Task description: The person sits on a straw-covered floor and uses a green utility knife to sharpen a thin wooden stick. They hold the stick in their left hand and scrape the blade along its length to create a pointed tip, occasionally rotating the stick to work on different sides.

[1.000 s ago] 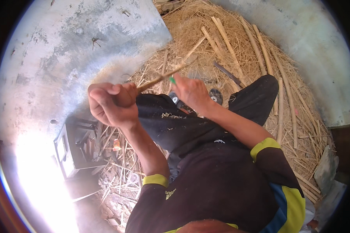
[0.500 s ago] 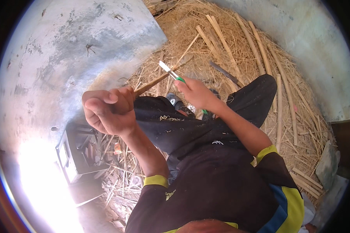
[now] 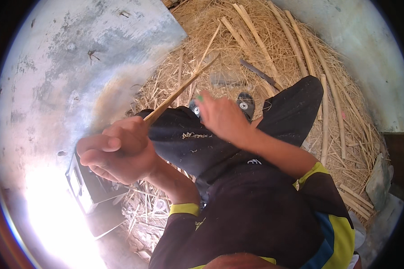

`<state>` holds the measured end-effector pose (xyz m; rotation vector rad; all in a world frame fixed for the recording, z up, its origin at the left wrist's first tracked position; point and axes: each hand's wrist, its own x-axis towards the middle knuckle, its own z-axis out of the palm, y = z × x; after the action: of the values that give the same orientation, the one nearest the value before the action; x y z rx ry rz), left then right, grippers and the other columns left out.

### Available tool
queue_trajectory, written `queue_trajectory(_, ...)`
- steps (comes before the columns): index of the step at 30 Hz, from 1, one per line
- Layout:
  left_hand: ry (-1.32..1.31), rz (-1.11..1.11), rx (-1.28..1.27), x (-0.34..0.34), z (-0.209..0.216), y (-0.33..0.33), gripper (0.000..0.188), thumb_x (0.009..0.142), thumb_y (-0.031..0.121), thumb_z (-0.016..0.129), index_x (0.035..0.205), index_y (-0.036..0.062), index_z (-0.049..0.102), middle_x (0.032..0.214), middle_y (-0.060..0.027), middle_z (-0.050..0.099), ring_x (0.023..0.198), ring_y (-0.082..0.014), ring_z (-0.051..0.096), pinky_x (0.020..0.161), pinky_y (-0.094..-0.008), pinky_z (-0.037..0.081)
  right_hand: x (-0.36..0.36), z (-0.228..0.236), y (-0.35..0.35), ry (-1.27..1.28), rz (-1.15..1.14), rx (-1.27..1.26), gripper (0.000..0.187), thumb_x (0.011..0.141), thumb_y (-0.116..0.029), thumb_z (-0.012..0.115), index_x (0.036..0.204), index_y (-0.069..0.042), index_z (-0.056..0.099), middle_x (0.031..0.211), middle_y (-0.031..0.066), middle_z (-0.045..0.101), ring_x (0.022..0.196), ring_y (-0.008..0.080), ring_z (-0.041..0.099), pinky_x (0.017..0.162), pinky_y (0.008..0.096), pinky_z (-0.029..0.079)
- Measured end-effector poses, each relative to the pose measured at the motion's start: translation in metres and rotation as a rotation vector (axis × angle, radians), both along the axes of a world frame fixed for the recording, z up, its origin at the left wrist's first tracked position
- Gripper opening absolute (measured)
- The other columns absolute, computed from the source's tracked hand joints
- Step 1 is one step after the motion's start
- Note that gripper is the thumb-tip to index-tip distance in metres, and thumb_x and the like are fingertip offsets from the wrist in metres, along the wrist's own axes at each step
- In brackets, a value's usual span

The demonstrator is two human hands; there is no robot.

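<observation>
L hand (image 3: 116, 150) clenched on near end of stick (image 3: 179, 92); R hand (image 3: 224, 117) grasps blurred green item (image 3: 200, 97) nr. trousers (image 3: 215, 159). Stick slants over straw (image 3: 204, 20), far end seemingly unsupported — we judge slip/twist poss. if L grip loosens.

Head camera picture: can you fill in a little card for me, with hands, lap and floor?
Left hand: closed around a tan, tapering wooden stick
Right hand: blurred, gripping a small green object, mostly hidden
Lap: pale curly shavings on black cloth trousers
Floor: loose yellow straw, long tan poles, dark-bladed knife
</observation>
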<state>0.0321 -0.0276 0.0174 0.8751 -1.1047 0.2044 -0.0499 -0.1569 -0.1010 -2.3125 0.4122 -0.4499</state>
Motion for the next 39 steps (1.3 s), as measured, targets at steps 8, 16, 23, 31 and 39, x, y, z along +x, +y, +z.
queue_trajectory(8, -0.028, -0.012, -0.029, 0.014, 0.0, 0.008, 0.03, 0.105, 0.021, 0.023, 0.086, 0.0086, 0.042, 0.045, 0.0034, 0.021, 0.036, -0.0066, 0.013, 0.032, -0.0257, 0.011, 0.022, -0.043, -0.015, 0.01, 0.013, 0.18, 0.026, 0.096, -0.023, 0.052, 0.101, 0.003, 0.054, 0.065, 0.0279, 0.059, 0.058, 0.0458, 0.059, 0.056, 0.0524, 0.047)
queue_trajectory(16, 0.114, 0.167, -0.01, 0.024, 0.019, -0.008, 0.042, 0.106, 0.037, 0.034, 0.084, 0.0108, 0.06, 0.047, 0.0082, 0.018, 0.041, -0.0046, 0.01, 0.04, -0.0251, 0.014, 0.044, -0.121, -0.073, -0.124, 0.118, 0.133, 0.035, 0.096, -0.027, 0.053, 0.108, 0.006, 0.055, 0.08, 0.0281, 0.063, 0.076, 0.0431, 0.063, 0.069, 0.0476, 0.048)
queue_trajectory(23, 0.22, 0.557, -0.023, 0.059, 0.049, -0.039, 0.035, 0.101, 0.038, 0.048, 0.076, 0.014, 0.056, 0.05, 0.0075, 0.014, 0.046, -0.0068, 0.01, 0.047, -0.025, 0.017, 0.016, -0.303, -0.147, 0.62, 0.238, -0.108, 0.049, 0.096, -0.044, 0.047, 0.109, 0.0, 0.063, 0.104, 0.022, 0.067, 0.102, 0.0412, 0.062, 0.088, 0.0477, 0.048)
queue_trajectory(31, 0.201, 0.321, -0.016, 0.073, 0.064, -0.046, 0.031, 0.101, 0.033, 0.048, 0.081, 0.0122, 0.057, 0.049, 0.0076, 0.014, 0.044, -0.0063, 0.01, 0.046, -0.0247, 0.016, 0.0, -0.345, -0.263, 0.917, -0.708, -0.113, 0.037, 0.087, -0.02, 0.059, 0.12, -0.006, 0.057, 0.125, 0.0185, 0.057, 0.122, 0.0342, 0.051, 0.097, 0.0466, 0.044)
queue_trajectory(39, 0.117, 0.005, 0.071, 0.112, 0.087, -0.068, 0.033, 0.104, 0.03, 0.039, 0.085, 0.0091, 0.056, 0.05, 0.0073, 0.019, 0.044, -0.0067, 0.011, 0.044, -0.0276, 0.015, -0.031, -0.373, -0.257, 0.942, -0.715, -0.085, 0.043, 0.088, -0.018, 0.058, 0.128, -0.007, 0.049, 0.138, 0.0164, 0.043, 0.125, 0.0351, 0.049, 0.099, 0.0509, 0.042)
